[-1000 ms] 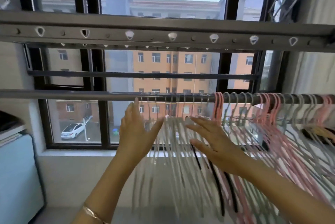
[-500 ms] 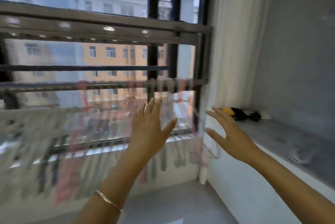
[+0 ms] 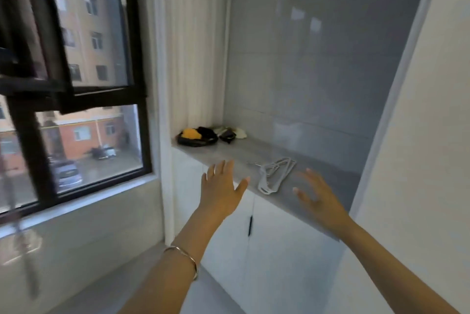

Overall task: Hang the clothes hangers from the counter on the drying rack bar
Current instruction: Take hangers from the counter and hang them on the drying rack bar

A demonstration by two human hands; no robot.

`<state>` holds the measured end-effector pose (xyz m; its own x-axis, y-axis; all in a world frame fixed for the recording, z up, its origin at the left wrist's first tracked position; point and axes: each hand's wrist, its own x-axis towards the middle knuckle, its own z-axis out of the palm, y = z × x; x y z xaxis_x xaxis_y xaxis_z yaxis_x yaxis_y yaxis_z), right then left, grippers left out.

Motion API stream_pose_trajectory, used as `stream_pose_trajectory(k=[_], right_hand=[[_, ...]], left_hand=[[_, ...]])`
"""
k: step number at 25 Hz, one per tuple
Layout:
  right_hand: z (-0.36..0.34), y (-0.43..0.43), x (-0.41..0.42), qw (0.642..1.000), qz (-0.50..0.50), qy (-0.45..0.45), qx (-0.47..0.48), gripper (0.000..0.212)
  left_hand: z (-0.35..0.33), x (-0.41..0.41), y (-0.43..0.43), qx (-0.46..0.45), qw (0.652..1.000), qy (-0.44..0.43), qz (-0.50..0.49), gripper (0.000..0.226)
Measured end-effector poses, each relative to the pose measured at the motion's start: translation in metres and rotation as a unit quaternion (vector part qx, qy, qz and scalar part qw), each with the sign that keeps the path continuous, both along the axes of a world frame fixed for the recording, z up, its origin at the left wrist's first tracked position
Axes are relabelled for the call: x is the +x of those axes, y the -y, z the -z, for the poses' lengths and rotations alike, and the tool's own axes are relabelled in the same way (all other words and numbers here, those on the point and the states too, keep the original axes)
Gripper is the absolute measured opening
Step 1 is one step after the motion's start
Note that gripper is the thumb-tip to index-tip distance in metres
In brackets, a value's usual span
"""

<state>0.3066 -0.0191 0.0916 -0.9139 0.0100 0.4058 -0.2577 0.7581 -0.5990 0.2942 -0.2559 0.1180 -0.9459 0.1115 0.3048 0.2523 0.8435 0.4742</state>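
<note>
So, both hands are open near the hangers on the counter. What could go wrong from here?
1. The hangers lie in a tangled bunch near the counter edge; a loose grab might lift only some and knock the rest off.
2. Their hooks seem interlocked, so they may snag when separated.
3. Both the left hand and right hand are empty and apart from the bunch; the view is blurred, so a reach may miss.

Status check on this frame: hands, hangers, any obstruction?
Left hand and right hand open, empty. Bundle of pale grey plastic hangers lying on grey counter, untouched. Nothing between hands and bundle.
</note>
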Motion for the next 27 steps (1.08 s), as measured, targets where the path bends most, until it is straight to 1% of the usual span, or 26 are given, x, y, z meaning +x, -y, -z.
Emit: stream_pose_trajectory(k=[4,7,8,12,15,18,19,21,22,24,26,27], right_hand=[[0.034,-0.036,-0.092,0.998,0.039,0.038,-0.045,0.051],[0.065,-0.049,-0.158,0.991,0.079,0.050,-0.094,0.052],[0.079,-0.052,-0.178,0.990,0.087,0.055,-0.098,0.052],[0.131,-0.066,-0.254,0.982,0.092,0.137,-0.089,0.045],[0.159,-0.077,-0.313,0.970,0.112,0.181,-0.113,0.043],[0.180,-0.086,-0.373,0.965,0.133,0.185,-0.127,0.035],[0.190,-0.090,-0.393,0.962,0.142,0.196,-0.124,0.040],[0.209,-0.098,-0.426,0.955,0.177,0.207,-0.115,0.063],[0.217,-0.101,-0.438,0.952,0.204,0.200,-0.112,0.064],[0.224,-0.101,-0.449,0.951,0.251,0.157,-0.093,0.046],[0.231,-0.097,-0.452,0.953,0.266,0.130,-0.061,0.032],[0.235,-0.096,-0.454,0.954,0.270,0.125,-0.044,0.027]], left_hand=[[0.044,-0.118,-0.044,0.000,0.998,0.051,0.043,0.064],[0.076,-0.193,-0.071,-0.003,0.993,0.094,0.074,0.066],[0.086,-0.213,-0.078,-0.005,0.991,0.105,0.079,0.066],[0.132,-0.290,-0.104,-0.018,0.982,0.168,0.088,0.068],[0.165,-0.342,-0.125,-0.019,0.975,0.203,0.083,0.066],[0.188,-0.397,-0.150,0.015,0.968,0.234,0.085,0.063],[0.197,-0.417,-0.159,0.023,0.966,0.244,0.083,0.061],[0.216,-0.445,-0.174,0.039,0.961,0.265,0.070,0.061],[0.225,-0.454,-0.181,0.038,0.959,0.275,0.061,0.064],[0.239,-0.459,-0.194,-0.007,0.962,0.270,0.048,0.070],[0.247,-0.457,-0.200,-0.058,0.970,0.235,0.040,0.073],[0.248,-0.456,-0.201,-0.066,0.974,0.215,0.034,0.071]])
